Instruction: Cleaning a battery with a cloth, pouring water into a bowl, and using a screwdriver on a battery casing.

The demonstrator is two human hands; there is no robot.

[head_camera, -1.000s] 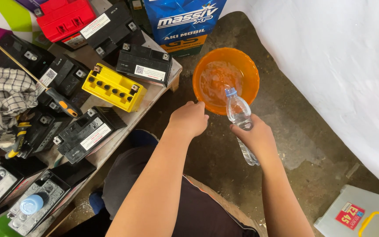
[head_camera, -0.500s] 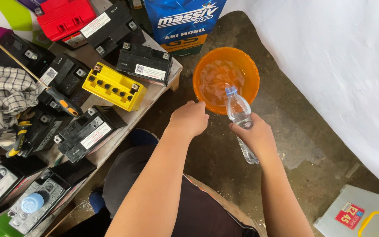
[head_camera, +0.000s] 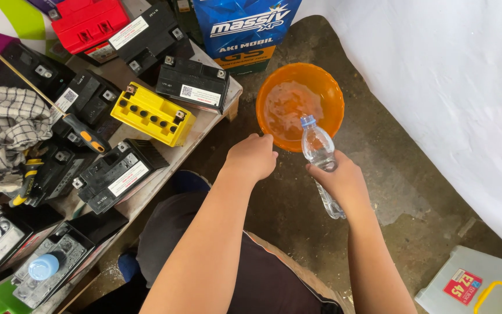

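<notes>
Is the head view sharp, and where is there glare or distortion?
Head view: mostly sharp under soft, even daylight; the white sheet at right is nearly overexposed; wide-angle bending stretches the edges; the clear bottle in the right hand and water in the orange basin show small glints; shadows are faint.

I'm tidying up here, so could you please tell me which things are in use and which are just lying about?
In use: clear bottle in right hand; orange basin by left hand.
Lying about: yellow battery, red battery, checked cloth, screwdriver.
</notes>
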